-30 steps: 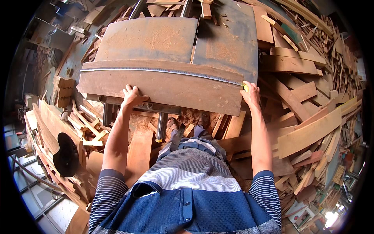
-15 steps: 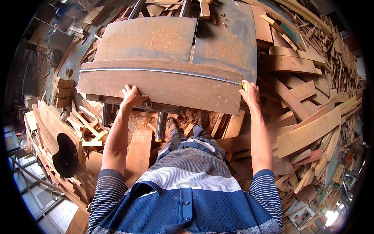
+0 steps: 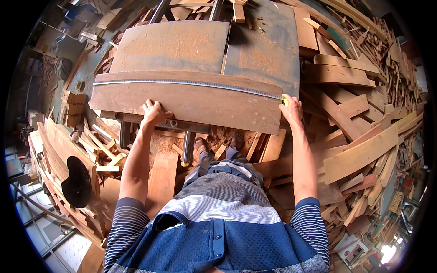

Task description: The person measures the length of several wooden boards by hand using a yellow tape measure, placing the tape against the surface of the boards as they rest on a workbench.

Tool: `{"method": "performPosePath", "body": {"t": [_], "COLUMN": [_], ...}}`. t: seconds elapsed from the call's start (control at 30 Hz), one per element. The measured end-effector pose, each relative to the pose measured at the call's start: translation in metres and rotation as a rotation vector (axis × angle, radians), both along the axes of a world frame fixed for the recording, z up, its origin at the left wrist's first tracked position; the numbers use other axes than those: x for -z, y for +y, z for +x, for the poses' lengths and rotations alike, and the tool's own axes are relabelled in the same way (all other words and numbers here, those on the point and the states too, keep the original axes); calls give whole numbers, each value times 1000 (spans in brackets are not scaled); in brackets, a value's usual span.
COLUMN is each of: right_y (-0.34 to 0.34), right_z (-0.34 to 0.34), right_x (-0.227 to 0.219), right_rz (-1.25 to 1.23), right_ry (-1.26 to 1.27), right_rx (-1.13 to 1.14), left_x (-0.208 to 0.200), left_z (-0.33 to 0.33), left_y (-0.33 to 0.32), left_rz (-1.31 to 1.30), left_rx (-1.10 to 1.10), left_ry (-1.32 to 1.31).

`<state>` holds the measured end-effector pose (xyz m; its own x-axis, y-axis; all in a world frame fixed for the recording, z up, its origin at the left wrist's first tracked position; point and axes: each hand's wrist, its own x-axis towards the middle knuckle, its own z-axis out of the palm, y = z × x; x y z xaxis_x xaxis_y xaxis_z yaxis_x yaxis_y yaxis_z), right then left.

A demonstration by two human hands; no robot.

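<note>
A wide brown wooden board (image 3: 205,102) with a curved far edge lies across the near side of a metal machine table (image 3: 261,57). A tape measure (image 3: 182,82) is stretched out along the board's length, its blade lying flat near the far edge. My right hand (image 3: 292,110) closes around the yellow tape case at the board's right end; fingers partly cover the case. My left hand (image 3: 154,113) rests on the board's near edge, left of the middle, with fingertips on the top face and the thumb spread to the right.
Sawdust covers the table's left plate (image 3: 170,48). Curved planks and offcuts (image 3: 359,154) pile up on the right, with more offcuts (image 3: 107,145) at the left. A black cap-like object (image 3: 76,182) hangs at the lower left. A steel tube (image 3: 188,148) juts out below the board.
</note>
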<state>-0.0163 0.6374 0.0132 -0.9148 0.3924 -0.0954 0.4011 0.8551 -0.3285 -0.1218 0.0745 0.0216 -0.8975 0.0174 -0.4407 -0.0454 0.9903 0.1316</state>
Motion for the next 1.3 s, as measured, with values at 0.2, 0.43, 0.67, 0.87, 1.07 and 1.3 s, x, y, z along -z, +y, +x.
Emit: {"method": "performPosePath", "body": {"t": [0.2, 0.43, 0.67, 0.87, 1.07, 1.3], "right_y": [0, 0, -2, -2, 2, 1], "right_z": [0, 0, -1, 0, 0, -1], "right_x": [0, 0, -2, -1, 4, 4], "right_rz": [-12, -5, -8, -11, -7, -1], "right_ry": [4, -5, -4, 2, 11, 10], "right_rx": [15, 15, 27, 25, 13, 21], "left_x": [-3, 3, 2, 3, 2, 7], "left_z": [0, -1, -1, -2, -2, -3], "left_y": [2, -2, -1, -2, -1, -5], "left_rz": [4, 5, 6, 10, 12, 31], "left_rx": [6, 8, -4, -6, 0, -2], "left_ry": [-1, 3, -8, -18, -16, -3]}}
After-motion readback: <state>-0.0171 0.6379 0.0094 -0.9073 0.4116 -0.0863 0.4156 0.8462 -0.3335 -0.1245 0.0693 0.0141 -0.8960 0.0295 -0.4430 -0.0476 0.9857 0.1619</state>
